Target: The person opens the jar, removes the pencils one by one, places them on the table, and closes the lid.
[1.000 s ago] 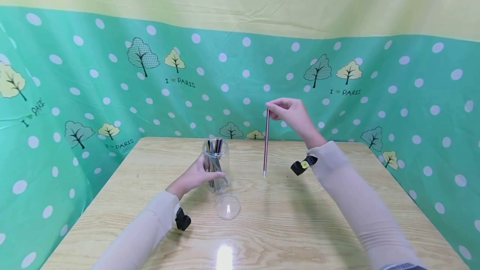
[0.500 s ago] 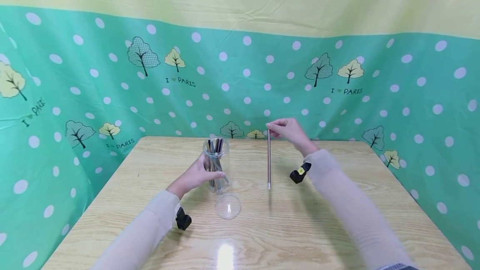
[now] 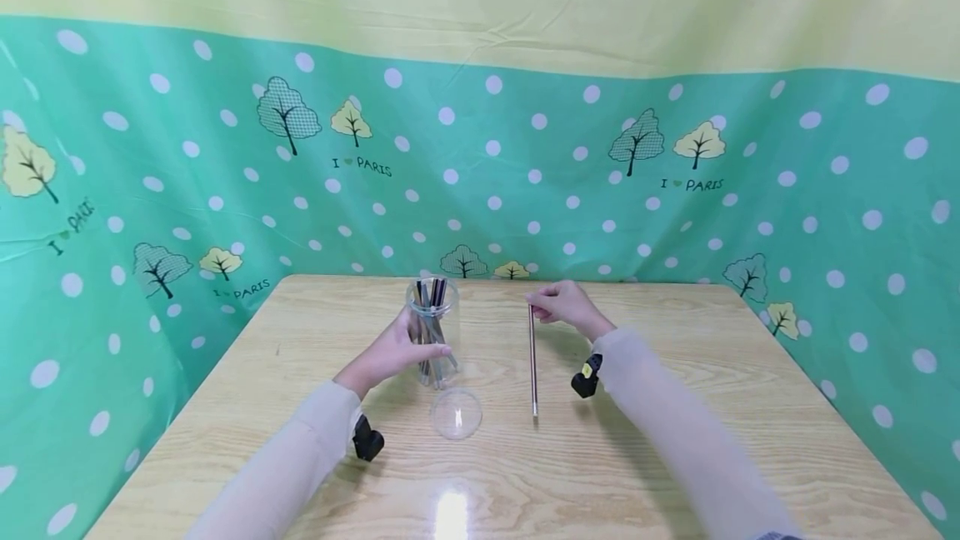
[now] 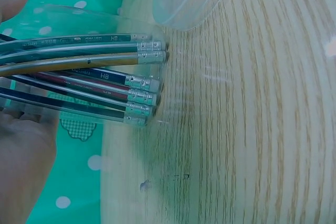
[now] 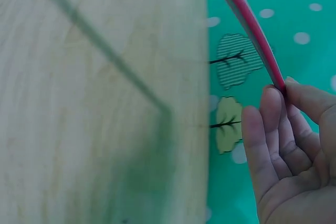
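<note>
My left hand (image 3: 393,352) is wrapped round a clear jar (image 3: 452,325) that stands without a lid on the table. Several pencils (image 4: 105,80) lean inside, their metal-banded eraser ends at the bottom in the left wrist view. Between thumb and fingertips, my right hand (image 3: 567,307) pinches the top end of one more pencil (image 3: 533,361). This pencil hangs nearly upright to the right of the jar, eraser end down, close over the tabletop. The right wrist view shows red and dark stripes along the pencil (image 5: 249,27). A clear round lid (image 3: 456,415) lies just in front of the jar.
The light wooden table (image 3: 675,407) ends at a green and yellow printed curtain (image 3: 495,132), which hangs behind it and at both sides. A dark wrist camera (image 3: 587,376) sits at the right sleeve, another wrist camera (image 3: 367,440) at the left.
My right hand has come down with the pencil, from well above the table to close over it. The left hand, jar and lid stay where they were.
</note>
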`<state>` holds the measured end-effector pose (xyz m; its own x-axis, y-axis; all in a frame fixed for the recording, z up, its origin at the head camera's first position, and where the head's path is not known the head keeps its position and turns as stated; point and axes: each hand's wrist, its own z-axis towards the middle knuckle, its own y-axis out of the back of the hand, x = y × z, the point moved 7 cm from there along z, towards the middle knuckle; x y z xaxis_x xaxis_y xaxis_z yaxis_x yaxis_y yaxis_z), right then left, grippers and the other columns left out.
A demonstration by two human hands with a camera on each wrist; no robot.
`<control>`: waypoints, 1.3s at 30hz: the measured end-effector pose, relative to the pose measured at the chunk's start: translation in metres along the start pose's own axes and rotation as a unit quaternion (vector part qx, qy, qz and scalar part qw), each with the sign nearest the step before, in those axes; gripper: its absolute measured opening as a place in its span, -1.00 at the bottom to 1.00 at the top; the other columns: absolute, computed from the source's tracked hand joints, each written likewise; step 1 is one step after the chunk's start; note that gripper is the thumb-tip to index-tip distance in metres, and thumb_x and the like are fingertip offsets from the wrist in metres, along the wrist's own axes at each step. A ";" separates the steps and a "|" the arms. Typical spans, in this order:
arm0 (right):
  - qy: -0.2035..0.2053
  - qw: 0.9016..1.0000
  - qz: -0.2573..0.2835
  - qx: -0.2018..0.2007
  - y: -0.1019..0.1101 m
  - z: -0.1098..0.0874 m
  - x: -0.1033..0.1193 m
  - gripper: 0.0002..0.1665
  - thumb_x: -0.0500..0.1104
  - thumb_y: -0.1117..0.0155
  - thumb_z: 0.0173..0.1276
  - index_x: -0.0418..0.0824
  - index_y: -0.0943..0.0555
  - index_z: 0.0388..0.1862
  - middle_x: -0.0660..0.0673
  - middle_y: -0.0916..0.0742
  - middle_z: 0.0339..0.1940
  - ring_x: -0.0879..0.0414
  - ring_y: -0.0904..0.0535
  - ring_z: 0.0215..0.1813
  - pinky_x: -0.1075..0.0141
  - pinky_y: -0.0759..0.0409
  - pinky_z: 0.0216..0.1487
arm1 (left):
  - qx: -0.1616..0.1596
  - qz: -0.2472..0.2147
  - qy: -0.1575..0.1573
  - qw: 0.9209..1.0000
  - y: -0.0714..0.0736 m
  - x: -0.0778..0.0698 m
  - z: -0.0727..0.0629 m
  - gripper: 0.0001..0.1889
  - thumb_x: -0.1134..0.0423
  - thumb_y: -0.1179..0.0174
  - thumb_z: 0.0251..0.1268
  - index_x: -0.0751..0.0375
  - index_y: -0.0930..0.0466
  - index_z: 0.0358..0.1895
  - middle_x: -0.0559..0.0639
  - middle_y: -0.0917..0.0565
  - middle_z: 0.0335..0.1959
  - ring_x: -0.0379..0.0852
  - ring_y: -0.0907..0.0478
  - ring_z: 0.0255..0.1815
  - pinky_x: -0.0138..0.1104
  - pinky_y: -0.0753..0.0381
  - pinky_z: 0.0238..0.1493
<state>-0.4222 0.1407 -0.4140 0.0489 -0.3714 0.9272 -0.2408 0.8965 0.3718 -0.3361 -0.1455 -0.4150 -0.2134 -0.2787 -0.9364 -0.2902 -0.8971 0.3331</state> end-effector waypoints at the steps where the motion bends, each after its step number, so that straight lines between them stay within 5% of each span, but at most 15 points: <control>1: -0.004 1.000 0.000 0.001 -0.001 0.000 -0.004 -0.59 -0.13 -0.32 0.45 -0.49 -0.65 0.02 -0.18 -0.76 -0.32 -0.27 -0.68 -0.06 0.02 -0.69 0.03 | -0.001 -0.001 0.002 1.000 0.000 0.000 0.000 0.03 0.15 -0.53 0.09 0.03 -0.02 0.57 0.35 -0.46 0.32 0.18 -0.39 0.35 0.15 -0.15 0.45; 12: -0.012 0.997 -0.078 0.010 -0.013 -0.001 -0.023 -0.70 -0.12 -0.31 0.45 -0.38 -0.72 -0.12 -0.10 -0.74 -0.37 0.10 -0.66 -0.30 0.26 -0.72 -0.16 | -0.008 0.002 0.012 1.000 0.000 0.002 0.000 0.02 0.17 -0.52 0.10 0.03 -0.03 0.56 0.34 -0.47 0.31 0.18 -0.39 0.34 0.15 -0.16 0.45; 26: -0.014 0.985 -0.170 -0.001 -0.020 0.001 -0.036 -0.76 -0.12 -0.38 0.38 -0.24 -0.73 -0.44 -0.07 -0.70 -0.54 0.16 -0.56 -0.52 0.39 -0.60 -0.45 | -0.004 -0.004 0.006 1.000 0.000 0.002 0.001 0.04 0.16 -0.53 0.09 0.02 -0.02 0.57 0.33 -0.43 0.35 0.17 -0.38 0.34 0.13 -0.16 0.45; 39: 0.002 0.978 -0.210 -0.008 -0.024 -0.002 -0.029 -0.73 -0.11 -0.38 0.37 -0.23 -0.76 -0.48 -0.06 -0.72 -0.59 0.18 -0.55 -0.58 0.43 -0.50 -0.53 | -0.004 0.000 0.008 1.000 0.001 0.001 0.000 0.02 0.16 -0.51 0.12 0.07 -0.01 0.57 0.34 -0.49 0.24 0.15 -0.46 0.24 0.13 -0.27 0.40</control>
<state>-0.4156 0.1301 -0.4500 0.1431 -0.7062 0.6934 -0.1836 0.6695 0.7198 -0.3361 -0.1465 -0.4160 -0.1994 -0.2846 -0.9377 -0.2818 -0.8998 0.3330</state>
